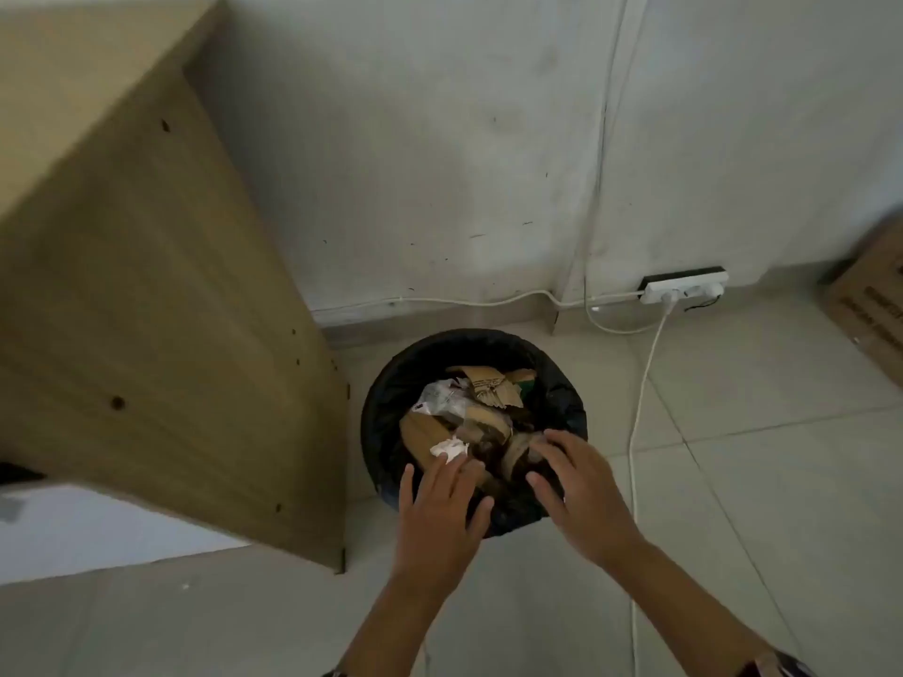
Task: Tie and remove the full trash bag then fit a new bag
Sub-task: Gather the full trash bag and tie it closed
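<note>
A round bin lined with a black trash bag (391, 398) stands on the tiled floor against the wall. It is full of torn cardboard (491, 383), clear plastic wrap and a crumpled white tissue (448, 449). My left hand (440, 510) hovers over the bin's near rim with fingers spread, its fingertips by the tissue. My right hand (581, 491) is beside it over the near right rim, fingers apart too. Neither hand holds anything. The hands hide the near edge of the bag.
A wooden desk side panel (161, 310) stands close to the bin's left. A white power strip (684, 288) lies by the wall, with a white cable (635, 432) running down the floor right of the bin. A cardboard box (874, 305) sits at far right.
</note>
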Demonstrator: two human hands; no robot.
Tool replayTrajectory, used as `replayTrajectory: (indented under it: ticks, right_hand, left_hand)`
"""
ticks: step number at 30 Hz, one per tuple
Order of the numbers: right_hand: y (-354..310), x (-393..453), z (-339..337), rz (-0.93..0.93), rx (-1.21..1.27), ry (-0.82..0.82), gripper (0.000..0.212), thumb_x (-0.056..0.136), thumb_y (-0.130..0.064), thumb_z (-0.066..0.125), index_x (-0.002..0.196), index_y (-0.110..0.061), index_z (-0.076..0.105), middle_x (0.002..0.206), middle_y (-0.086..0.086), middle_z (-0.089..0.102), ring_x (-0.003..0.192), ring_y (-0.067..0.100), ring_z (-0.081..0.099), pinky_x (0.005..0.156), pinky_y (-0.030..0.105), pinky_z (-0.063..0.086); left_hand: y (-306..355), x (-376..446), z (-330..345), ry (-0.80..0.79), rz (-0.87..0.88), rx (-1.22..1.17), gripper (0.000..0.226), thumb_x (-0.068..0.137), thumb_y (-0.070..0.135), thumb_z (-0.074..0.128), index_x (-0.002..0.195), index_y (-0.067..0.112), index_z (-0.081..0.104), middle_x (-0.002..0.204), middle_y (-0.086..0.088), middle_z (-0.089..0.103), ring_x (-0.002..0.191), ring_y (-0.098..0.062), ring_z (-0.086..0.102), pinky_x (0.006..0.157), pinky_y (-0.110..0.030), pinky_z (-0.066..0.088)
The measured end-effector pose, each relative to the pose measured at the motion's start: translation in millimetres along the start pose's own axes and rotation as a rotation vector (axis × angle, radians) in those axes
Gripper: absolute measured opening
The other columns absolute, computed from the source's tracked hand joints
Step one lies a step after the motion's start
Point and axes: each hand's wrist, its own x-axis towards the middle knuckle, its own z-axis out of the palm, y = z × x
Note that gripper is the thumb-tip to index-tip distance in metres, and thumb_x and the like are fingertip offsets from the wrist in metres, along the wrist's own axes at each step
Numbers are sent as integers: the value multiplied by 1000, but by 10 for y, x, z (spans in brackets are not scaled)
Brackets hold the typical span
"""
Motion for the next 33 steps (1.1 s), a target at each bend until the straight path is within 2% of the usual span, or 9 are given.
replayTrajectory:
  ticks: [3,5,10,14,19,25,29,31,33]
  right_hand:
    - [247,-97,391,-167,-55,104,47,96,-44,28,100,-12,61,101,9,63,99,16,48,87,30,43]
    - [379,-122,591,-190,-45,166,46,95,-43,32,91,-11,64,92,8,63,94,15,48,83,24,37]
    - [570,-183,888,-255,-57,232,45,95,-44,33,84,-12,62,88,2,57,86,12,47,82,22,36]
    - [595,-233,910,-263,-36,154,42,93,-50,34,89,-17,58,88,0,58,91,8,49,106,25,20]
    - [617,-221,892,-301,-22,125,32,91,-52,37,80,-23,49,77,0,59,81,4,49,106,26,19]
    - [572,-148,810,-310,67,110,31,93,-44,36,73,-22,46,68,0,55,70,6,45,86,23,35]
    - [470,-134,739,-133,225,147,28,89,-43,44,76,-18,48,67,-4,50,64,2,41,60,14,35]
    - [433,-171,740,-129,224,168,26,89,-43,44,80,-19,49,74,-3,52,70,4,46,66,15,38]
    - [471,-249,766,-138,128,218,40,89,-52,40,89,-16,56,91,4,60,92,11,50,91,25,36]
  left_hand:
    - [-143,-78,406,48,19,-40,45,95,52,14,113,31,49,113,11,66,111,-5,48,103,-38,31]
    - [-240,-100,665,91,56,-106,44,94,54,19,108,31,54,109,13,66,106,-2,51,102,-28,33]
    - [-361,-158,968,172,167,-165,40,93,52,27,81,33,60,82,21,66,90,7,52,98,-11,20]
    - [-388,-163,976,154,190,-155,41,88,59,28,83,35,61,82,24,67,93,8,49,99,-15,17]
    - [-422,-156,1032,186,193,-229,39,85,60,34,84,34,64,75,23,69,87,5,53,90,-25,30]
    - [-346,-135,1010,175,136,-294,13,80,36,49,69,32,54,62,17,67,72,1,55,84,-18,27]
    - [-315,-121,1020,215,99,-291,22,83,34,45,64,23,53,53,9,62,69,-6,51,87,-22,28]
    - [-298,-111,1025,205,48,-302,34,84,40,38,68,18,59,57,3,66,77,-9,50,90,-24,30]
    - [-273,-105,1001,119,-74,-356,53,81,51,28,79,13,65,74,-5,70,92,-12,50,96,-27,33]
